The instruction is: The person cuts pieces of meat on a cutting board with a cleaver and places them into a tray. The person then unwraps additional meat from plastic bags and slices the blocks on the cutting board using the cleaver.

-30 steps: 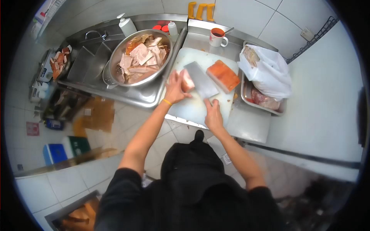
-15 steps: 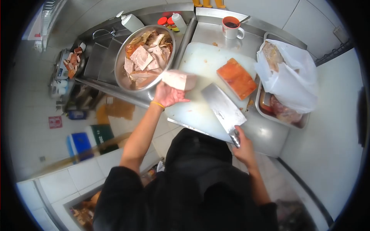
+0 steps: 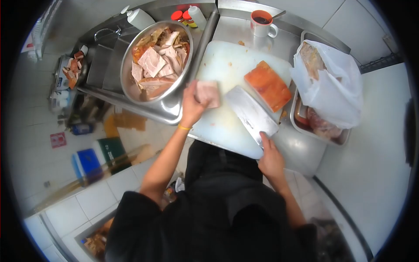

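My left hand (image 3: 193,105) is closed on a pale pink piece of meat (image 3: 207,94) at the left side of the white cutting board (image 3: 222,56); motion blurs the piece a little. In my right hand (image 3: 271,159) is the handle of a cleaver (image 3: 251,114), its broad blade lying flat over the board and pointing up and left. Just beyond the blade rests an orange-brown slab of meat (image 3: 267,86). Left of the board stands a steel bowl (image 3: 125,74) heaped with sliced meat (image 3: 152,62).
At the right is a metal tray (image 3: 298,114) with a white plastic bag (image 3: 334,83) and raw-looking meat. Behind the board stands a mug (image 3: 262,27) with a spoon. A pump bottle (image 3: 139,18), red-lidded jars (image 3: 183,17) and a sink (image 3: 104,65) lie to the left.
My left hand has turned over, from palm up under the meat to gripping it from above, its face now flatter toward the board. The cleaver has shifted slightly left.
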`<act>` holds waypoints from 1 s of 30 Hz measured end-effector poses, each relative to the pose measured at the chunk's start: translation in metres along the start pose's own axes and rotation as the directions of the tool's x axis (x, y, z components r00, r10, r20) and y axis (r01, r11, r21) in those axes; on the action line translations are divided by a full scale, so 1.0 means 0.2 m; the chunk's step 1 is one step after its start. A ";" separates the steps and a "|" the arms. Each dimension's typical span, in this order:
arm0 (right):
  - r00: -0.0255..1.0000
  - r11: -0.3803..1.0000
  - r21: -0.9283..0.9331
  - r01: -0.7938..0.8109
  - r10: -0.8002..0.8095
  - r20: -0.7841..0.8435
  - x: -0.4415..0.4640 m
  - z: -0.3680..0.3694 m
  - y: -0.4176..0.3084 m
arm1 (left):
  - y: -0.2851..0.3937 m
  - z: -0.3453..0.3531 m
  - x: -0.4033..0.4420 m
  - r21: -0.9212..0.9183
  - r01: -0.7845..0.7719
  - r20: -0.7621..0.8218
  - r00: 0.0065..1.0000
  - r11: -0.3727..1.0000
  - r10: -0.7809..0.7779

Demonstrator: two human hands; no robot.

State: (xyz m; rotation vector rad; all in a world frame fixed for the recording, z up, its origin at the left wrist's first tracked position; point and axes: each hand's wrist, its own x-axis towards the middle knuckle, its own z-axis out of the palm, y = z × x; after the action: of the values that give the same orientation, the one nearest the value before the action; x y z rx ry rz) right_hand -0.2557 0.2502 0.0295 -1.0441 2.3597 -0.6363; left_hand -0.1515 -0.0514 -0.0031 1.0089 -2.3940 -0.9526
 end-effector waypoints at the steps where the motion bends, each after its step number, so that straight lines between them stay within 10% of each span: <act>1: 1.000 1.000 -0.004 -0.008 0.008 0.010 0.02 0.01 0.00 | 0.05 0.00 0.00 -0.005 0.009 0.008 1.000 1.000 -0.009; 5: 0.994 0.977 0.185 -0.104 0.105 0.003 0.00 -0.07 -0.05 | 0.14 0.02 0.04 -0.039 -0.012 0.138 0.990 0.999 0.018; 7: 0.976 0.945 0.243 -0.217 0.213 0.046 -0.06 -0.09 -0.02 | 0.09 0.05 0.07 -0.360 0.353 0.276 0.924 0.863 -0.263; 11: 0.934 0.862 0.360 -0.356 0.335 0.120 -0.23 -0.09 -0.11 | 0.02 0.13 0.00 0.023 -0.104 0.398 0.913 0.994 0.086; 15: 0.809 0.485 0.687 -0.541 0.524 0.267 -0.32 0.12 -0.19 | 0.29 0.09 -0.03 -0.089 -0.036 0.553 0.830 0.995 0.080; 20: 0.779 0.509 0.711 -0.485 0.621 0.087 -0.26 0.31 -0.31 | 0.09 0.14 0.02 -0.408 0.079 0.599 0.775 0.909 0.202; 22: 0.759 0.529 0.695 -0.487 0.650 0.037 -0.24 0.34 -0.35 | -0.01 -0.02 0.06 -0.476 0.835 0.858 0.371 0.276 0.356; 28: 0.807 0.772 0.547 -0.323 0.527 -0.267 -0.25 0.37 -0.54 | -0.33 -0.49 -0.06 -0.501 0.857 0.648 0.461 -0.116 0.606; 30: 0.838 0.884 0.369 -0.288 0.419 -0.349 -0.18 0.39 -0.48 | -0.39 -0.71 -0.10 -0.571 0.807 0.697 0.572 -0.147 0.433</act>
State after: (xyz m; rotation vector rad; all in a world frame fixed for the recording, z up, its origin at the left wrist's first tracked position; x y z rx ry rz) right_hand -0.1352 0.2040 0.0330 -0.3273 2.6046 -1.1200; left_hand -0.0210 -0.1382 0.0401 0.1923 -0.6120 -3.2131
